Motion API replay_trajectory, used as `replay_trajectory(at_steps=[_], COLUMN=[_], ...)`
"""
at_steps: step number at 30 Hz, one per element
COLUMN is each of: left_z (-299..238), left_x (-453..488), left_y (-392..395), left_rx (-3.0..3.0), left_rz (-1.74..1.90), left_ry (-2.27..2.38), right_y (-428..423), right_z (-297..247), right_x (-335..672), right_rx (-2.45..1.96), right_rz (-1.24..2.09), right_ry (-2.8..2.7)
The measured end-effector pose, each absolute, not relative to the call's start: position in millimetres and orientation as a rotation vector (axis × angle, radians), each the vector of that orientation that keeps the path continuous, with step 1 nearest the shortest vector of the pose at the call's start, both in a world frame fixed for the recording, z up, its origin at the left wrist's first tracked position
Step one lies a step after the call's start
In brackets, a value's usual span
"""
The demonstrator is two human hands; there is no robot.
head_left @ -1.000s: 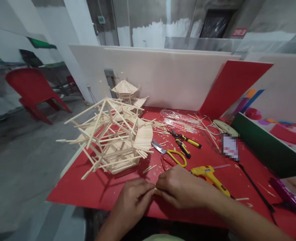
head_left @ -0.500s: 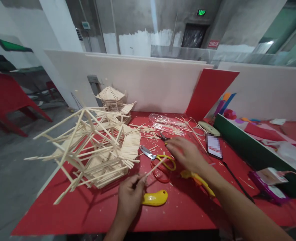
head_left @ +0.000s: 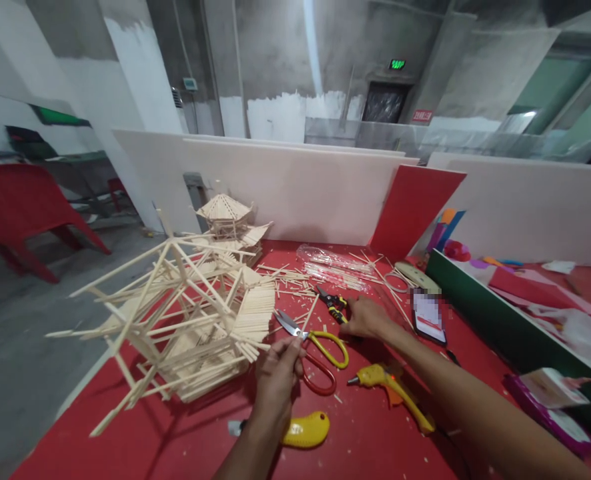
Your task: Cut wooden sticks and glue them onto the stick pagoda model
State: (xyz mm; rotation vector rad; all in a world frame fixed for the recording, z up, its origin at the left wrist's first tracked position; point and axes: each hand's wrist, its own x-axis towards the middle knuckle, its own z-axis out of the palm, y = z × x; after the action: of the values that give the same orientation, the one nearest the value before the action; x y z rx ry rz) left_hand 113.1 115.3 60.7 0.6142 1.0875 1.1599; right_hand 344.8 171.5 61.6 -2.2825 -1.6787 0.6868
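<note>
My left hand (head_left: 280, 370) is closed, pinching a thin wooden stick (head_left: 311, 313) that points up and away. Just beyond it lie scissors (head_left: 291, 325) with one yellow and one red handle. My right hand (head_left: 368, 317) has its fingers closed at the handles of black-and-yellow pliers (head_left: 334, 308), which rest on the table. To the left stands an open framework of wooden sticks (head_left: 173, 300), its panels partly covered with sticks. A yellow utility knife (head_left: 305, 430) lies partly behind my left forearm. Below my right forearm is a yellow glue gun (head_left: 383, 380).
Loose sticks and a clear plastic wrapper (head_left: 333, 267) are spread at the back of the red table (head_left: 200, 443). A stick-built pavilion (head_left: 225, 213) stands behind the framework. On the right are a phone (head_left: 428, 317), a green board (head_left: 480, 303) and a white adapter (head_left: 553, 387).
My right hand has closed in on the pliers' handles. My left hand has moved slightly right, and its stick now points more steeply away. The camera view has tilted up.
</note>
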Motion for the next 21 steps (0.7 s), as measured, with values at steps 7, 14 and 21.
replay_trajectory(at_steps=[7,14,21], left_z=[59,57,71], left_x=[124,132,133], left_y=[127,132,126], left_rx=[0.601,0.628,0.636], left_rz=[1.157,1.152,1.206], left_ry=[1.046,1.044,1.031], right_y=[147,83,52], right_z=[87,100,104], right_x=[372,337,310], right_rx=[-1.709,-1.057,-1.664], right_rz=[1.137,1.677,1.026], right_ry=[-1.288,-0.87,-1.605])
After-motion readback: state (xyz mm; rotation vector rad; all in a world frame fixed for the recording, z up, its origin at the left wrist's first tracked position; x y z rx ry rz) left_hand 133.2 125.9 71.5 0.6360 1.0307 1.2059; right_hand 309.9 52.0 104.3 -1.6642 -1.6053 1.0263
